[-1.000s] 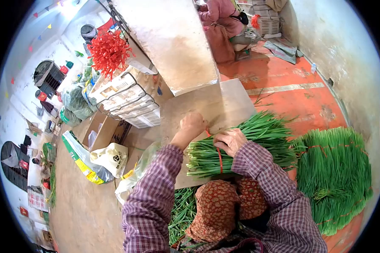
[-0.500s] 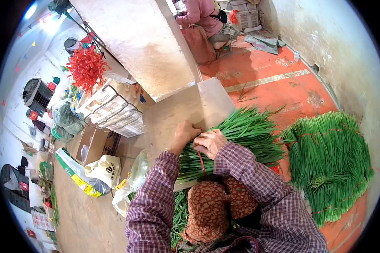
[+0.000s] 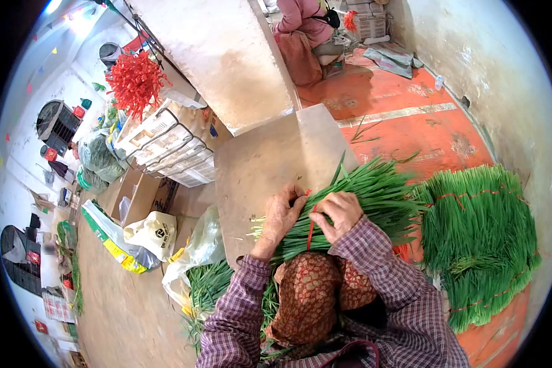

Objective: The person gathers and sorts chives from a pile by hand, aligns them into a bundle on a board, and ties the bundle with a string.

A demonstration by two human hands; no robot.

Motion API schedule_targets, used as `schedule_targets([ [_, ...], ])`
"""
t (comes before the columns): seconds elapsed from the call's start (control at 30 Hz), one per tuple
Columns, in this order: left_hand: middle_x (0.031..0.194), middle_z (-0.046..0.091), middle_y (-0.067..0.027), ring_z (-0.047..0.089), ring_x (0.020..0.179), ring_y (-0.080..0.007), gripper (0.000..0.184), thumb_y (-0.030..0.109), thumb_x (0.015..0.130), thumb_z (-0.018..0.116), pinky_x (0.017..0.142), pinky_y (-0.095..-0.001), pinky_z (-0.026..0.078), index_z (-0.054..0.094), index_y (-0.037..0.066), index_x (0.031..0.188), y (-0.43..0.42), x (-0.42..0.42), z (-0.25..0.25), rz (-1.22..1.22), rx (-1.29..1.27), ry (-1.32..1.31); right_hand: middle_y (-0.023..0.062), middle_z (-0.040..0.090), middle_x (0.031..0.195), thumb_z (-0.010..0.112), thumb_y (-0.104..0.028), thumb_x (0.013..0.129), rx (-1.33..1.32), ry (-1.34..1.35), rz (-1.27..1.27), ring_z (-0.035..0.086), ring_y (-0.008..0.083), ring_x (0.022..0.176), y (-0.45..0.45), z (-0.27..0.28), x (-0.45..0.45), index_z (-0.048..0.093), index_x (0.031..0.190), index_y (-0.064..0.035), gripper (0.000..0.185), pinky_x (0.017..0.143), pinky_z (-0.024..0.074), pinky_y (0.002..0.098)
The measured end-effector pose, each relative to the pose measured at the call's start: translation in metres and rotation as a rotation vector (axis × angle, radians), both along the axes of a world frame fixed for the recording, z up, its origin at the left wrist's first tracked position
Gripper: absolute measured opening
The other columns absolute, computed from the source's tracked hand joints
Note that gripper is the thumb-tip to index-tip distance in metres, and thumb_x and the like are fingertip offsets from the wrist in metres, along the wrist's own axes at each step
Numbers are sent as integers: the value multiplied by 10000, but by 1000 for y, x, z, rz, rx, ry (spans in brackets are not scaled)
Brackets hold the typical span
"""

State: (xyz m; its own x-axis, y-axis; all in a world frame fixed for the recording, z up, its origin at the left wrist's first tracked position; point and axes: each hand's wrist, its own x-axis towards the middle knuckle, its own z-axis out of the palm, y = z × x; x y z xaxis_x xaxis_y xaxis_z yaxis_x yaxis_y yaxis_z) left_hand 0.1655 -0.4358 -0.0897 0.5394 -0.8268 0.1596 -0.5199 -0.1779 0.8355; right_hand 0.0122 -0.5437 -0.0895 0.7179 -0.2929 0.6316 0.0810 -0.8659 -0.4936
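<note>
A bundle of garlic chives (image 3: 374, 190), long flat green leaves with pale cut ends at the left, lies across a board (image 3: 257, 159) over my lap. A red tie (image 3: 310, 234) runs around its middle. My left hand (image 3: 280, 214) is closed at the tie's upper end, its fingers bent over the stems near the pale ends. Just right of it, my right hand (image 3: 338, 213) pinches the red tie on top of the bundle, thumb and forefinger together. Whether the tie is knotted is hidden by the fingers.
Tied chives (image 3: 478, 239) are stacked at right on the orange mat (image 3: 411, 141). More loose greens (image 3: 218, 282) lie by a clear plastic bag (image 3: 202, 245) at left. Red ties (image 3: 136, 83) hang near stacked white crates (image 3: 172, 147). Another person (image 3: 300, 37) sits beyond the pillar.
My view has shifted slightly. Both hands stay at the tie, now a little farther apart, and the pale stem ends and loose greens at left show more.
</note>
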Motion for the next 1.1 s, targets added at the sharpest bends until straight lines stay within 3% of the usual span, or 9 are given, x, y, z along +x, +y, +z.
schedule_targets([
  [0.1,780,637,-45,585,749,-80,107,57,889,614,655,-252,479,554,-24,927,3,-8,3,13,-45,65,92,573,812,651,-273,846,18,106,-51,557,266,845,-4,8,-3,645,807,-55,222,831,429,421],
  [0.2,878,707,-135,660,826,-143,170,94,887,624,726,-285,514,617,-46,985,4,-13,12,48,-17,11,126,601,845,618,-336,869,97,446,-76,573,294,888,-8,22,6,653,846,-26,313,837,445,422],
  [0.37,861,705,-135,665,807,-151,200,125,895,620,709,-289,519,637,-47,996,5,-7,3,69,-41,-4,149,645,893,598,-353,887,141,608,-93,610,332,894,-11,35,18,689,980,-61,320,794,491,450],
  [0.53,846,701,-126,655,789,-138,212,137,903,611,688,-282,514,640,-47,1005,6,-5,0,62,-23,83,139,670,878,572,-355,917,279,904,-76,644,291,853,-15,54,30,692,1074,-105,319,795,511,433],
  [0.6,765,682,-171,666,675,-211,182,139,876,622,623,-326,505,655,-16,965,4,-6,-5,96,-140,64,138,682,979,576,-362,914,312,1016,-35,644,275,941,-19,66,34,669,1159,-137,346,861,502,423],
  [0.73,728,664,-172,647,642,-209,166,132,879,617,588,-337,484,645,-17,948,5,-5,-9,82,-142,68,156,656,1089,589,-370,903,314,1124,-35,621,271,1037,-20,75,40,656,1189,-159,362,913,479,423],
  [1.1,668,629,-172,625,594,-244,150,130,879,621,558,-361,465,610,-17,911,3,-5,-11,82,-205,32,149,655,1123,597,-392,904,368,1213,-10,623,267,1024,-17,92,42,653,1196,-137,392,895,486,408],
])
